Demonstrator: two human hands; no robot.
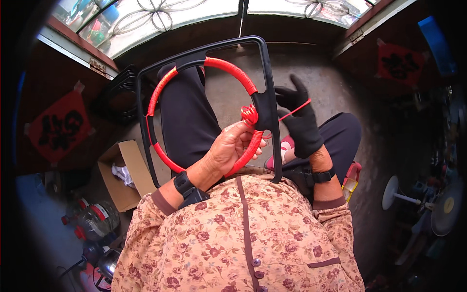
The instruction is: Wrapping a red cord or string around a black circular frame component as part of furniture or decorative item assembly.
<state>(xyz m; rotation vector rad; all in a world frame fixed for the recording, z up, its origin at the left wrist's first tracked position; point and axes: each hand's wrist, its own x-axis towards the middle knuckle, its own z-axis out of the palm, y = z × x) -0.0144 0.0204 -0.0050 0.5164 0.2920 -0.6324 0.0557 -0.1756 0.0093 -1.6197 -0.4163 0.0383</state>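
Observation:
A black rectangular frame (267, 63) with a round inner ring stands tilted over my lap. Red cord (233, 69) is wound tightly round several stretches of the ring; bare black shows between them. My bare left hand (232, 143) is closed at the ring's lower right. Its thumb presses a small looped bundle of red cord (249, 115) against the ring's inner side. Just right of the frame, my right hand (300, 119) wears a black glove. A taut red strand (296, 109) crosses it, and the fingers are bent around the strand, partly hidden.
Several black frames (121, 95) are stacked at the left by the door. An open cardboard box (132, 170) holds something white, with plastic bottles (98, 216) below it. A white fan-like object (389, 192) lies at the right. The grey floor (233, 82) stretches toward the glass door.

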